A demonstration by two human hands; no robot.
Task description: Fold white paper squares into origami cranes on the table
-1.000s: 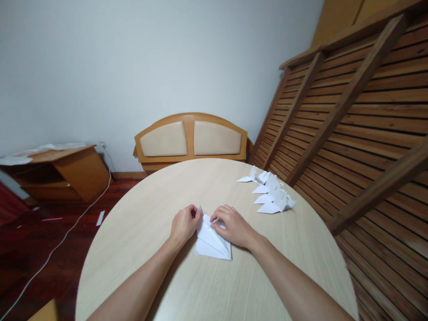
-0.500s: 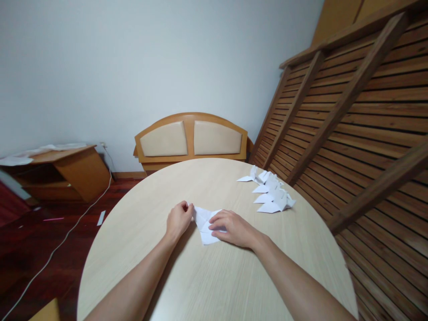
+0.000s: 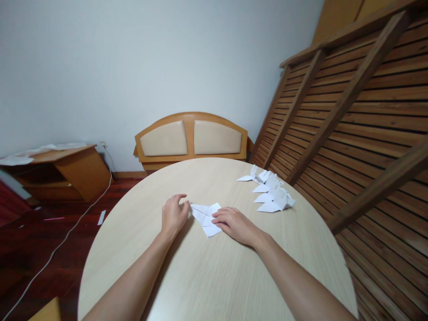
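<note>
A folded white paper (image 3: pixel 203 215), with crease lines and a narrow point toward the left, lies on the round table in front of me. My left hand (image 3: pixel 174 216) is beside that point, thumb and index finger apart, holding nothing. At the paper's right side, my right hand (image 3: pixel 236 225) grips it with bent fingers on top; the thumb lies along the near side, and part of the paper is hidden under the hand.
Several folded white paper figures (image 3: pixel 272 196) stand in a row at the table's (image 3: pixel 214 276) back right. Slatted wooden panels (image 3: pixel 334 116) lean close on the right. Beyond the table is a padded headboard (image 3: pixel 192 133); a wooden desk (image 3: pixel 78 169) and a white cable (image 3: pixel 67 236) are on the left.
My left thumb and index finger have parted from the paper's left point, and that hand has shifted slightly left. The paper has turned a little, and my right fingers have moved toward its right edge.
</note>
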